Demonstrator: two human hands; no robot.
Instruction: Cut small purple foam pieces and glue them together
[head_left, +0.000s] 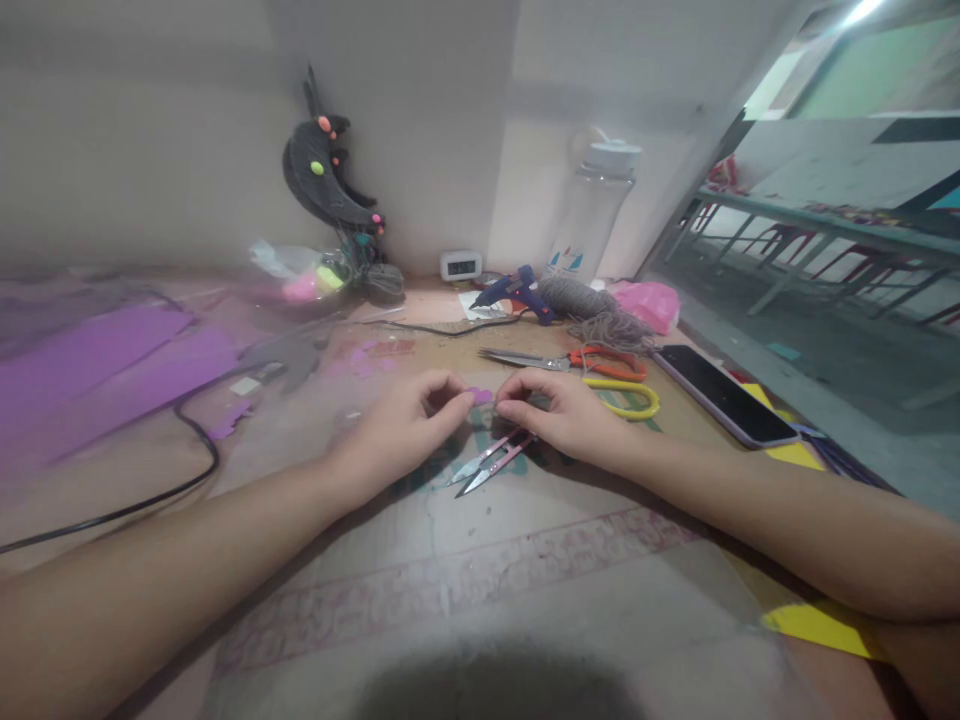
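Observation:
Over the middle of the table, a small purple cut-out piece [481, 396] shows between my two hands. My left hand [431, 412] pinches its left side between thumb and fingertips. Close to the piece's right edge, my right hand [544, 405] is closed in a pinch too; whether its fingertips grip the piece or something tiny beside it, I cannot tell. Thread snips [491, 462] lie on the table just below the right hand, blades pointing toward me. Behind the right hand are scissors with orange handles [607, 362] and a yellow handle loop [626, 398].
Purple sheets [112, 370] and a black cable [214, 450] lie at left. Along the back are a dark crescent ornament [319, 175], a small clock [460, 265], a blue glue gun [517, 292], grey yarn [581, 300] and a clear bottle [592, 215]. A phone [724, 395] lies right.

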